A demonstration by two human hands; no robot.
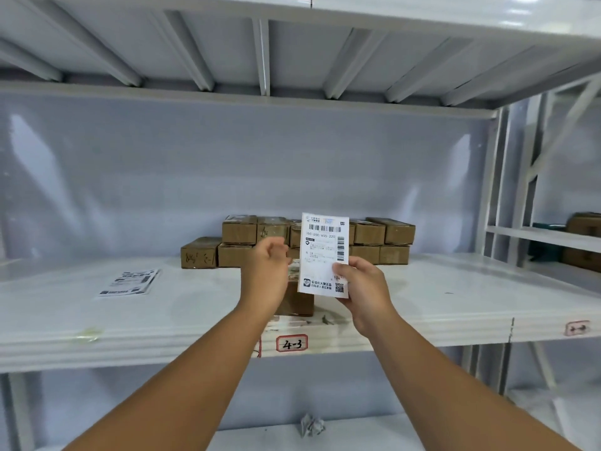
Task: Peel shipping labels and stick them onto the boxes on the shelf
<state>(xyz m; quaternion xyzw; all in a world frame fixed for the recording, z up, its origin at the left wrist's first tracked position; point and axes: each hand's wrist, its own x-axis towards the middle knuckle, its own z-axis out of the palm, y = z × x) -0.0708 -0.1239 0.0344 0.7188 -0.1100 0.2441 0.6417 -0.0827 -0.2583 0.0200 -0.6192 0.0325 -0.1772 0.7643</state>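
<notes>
Centre of the frame, shipping label (322, 252): held upright with its printed face toward the camera, likely so it can be read or an edge found for peeling.
Right hand (364, 288): pinches the label's lower right corner, thumb on the printed face and the other fingers behind the paper; this low grip leaves the upper edges free.
Left hand (266, 268): raised just beside the label's left edge, fingers loosely curled, back toward the camera. No contact with the paper shows, and I cannot tell whether it pinches anything. It seems poised to pick at the edge.
Near carton (299, 302): stands on the white shelf (455, 304) just under the label, close to the front lip, probably pulled forward to take the label. The hands and the label cover most of it.
Carton stack (383, 236): two tiers at the back of the shelf, mid-frame. The middle cartons are hidden behind the label, and the scribbled marks on some are unreadable.
Spare labels (128, 283): a flat sheaf on the shelf at left centre, within easy reach; the print is too small to read.
Tag (291, 344): red-framed, marked "4-3", on the shelf's front edge below the hands.
Liner: whether the held label has its backing on cannot be told.
Crumpled paper (312, 425): on the lower level at bottom centre, possibly a discarded liner.
</notes>
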